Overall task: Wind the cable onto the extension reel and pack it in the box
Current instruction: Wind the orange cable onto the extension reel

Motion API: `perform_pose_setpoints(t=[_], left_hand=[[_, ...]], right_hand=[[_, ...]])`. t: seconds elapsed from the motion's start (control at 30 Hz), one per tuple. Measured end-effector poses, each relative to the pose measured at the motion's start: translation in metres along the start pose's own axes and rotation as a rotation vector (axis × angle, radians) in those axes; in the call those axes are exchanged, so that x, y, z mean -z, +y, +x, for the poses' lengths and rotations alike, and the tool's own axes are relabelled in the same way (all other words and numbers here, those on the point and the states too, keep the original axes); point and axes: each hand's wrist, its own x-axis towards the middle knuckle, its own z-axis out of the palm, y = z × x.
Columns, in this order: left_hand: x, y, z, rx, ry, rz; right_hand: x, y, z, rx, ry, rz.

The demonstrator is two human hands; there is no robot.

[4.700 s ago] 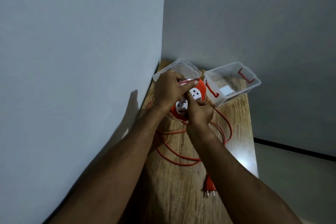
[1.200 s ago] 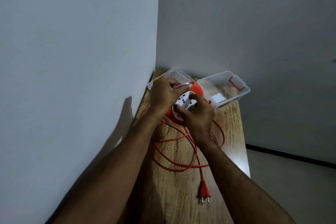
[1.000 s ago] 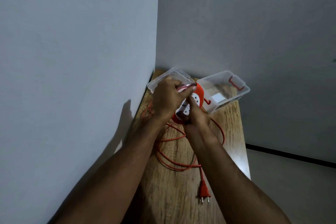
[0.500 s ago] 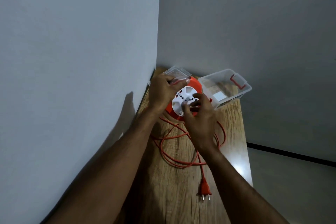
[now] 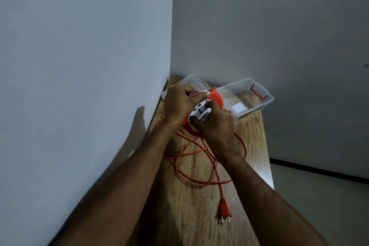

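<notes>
A: Head view — counted: one orange reel point(image 5: 214, 97), one loose cable point(image 5: 196, 168) ending in one plug point(image 5: 224, 210), one clear box point(image 5: 244, 99), one lid point(image 5: 192, 83).

B: Surface and room?

A: A wooden tabletop point(image 5: 199, 225) is set into a corner of grey walls point(image 5: 79, 46).

B: Hands?

A: The reel is held above the table's far end, beside the box — left hand point(image 5: 179, 104) clenched round its handle, right hand point(image 5: 216, 124) curled on its white face.
</notes>
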Motion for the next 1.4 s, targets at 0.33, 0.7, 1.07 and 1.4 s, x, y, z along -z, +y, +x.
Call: perform_pose_setpoints(t=[0.33, 0.7, 1.07, 1.4], left_hand=[[-0.009, 0.007, -0.006, -0.066, 0.065, 0.078], [-0.001, -0.01, 0.003, 0.026, 0.075, 0.001], [-0.003, -0.005, 0.006, 0.014, -0.028, -0.005], [0.001, 0.0, 0.001, -0.03, -0.002, 0.005]], right_hand=[[-0.011, -0.013, 0.018, -1.159, 0.009, 1.237], [0.007, -0.025, -0.008, -1.029, 0.116, 1.044], [-0.01, -0.004, -0.008, -0.011, 0.015, -0.204], [-0.012, -0.007, 0.001, -0.395, 0.173, 0.308]])
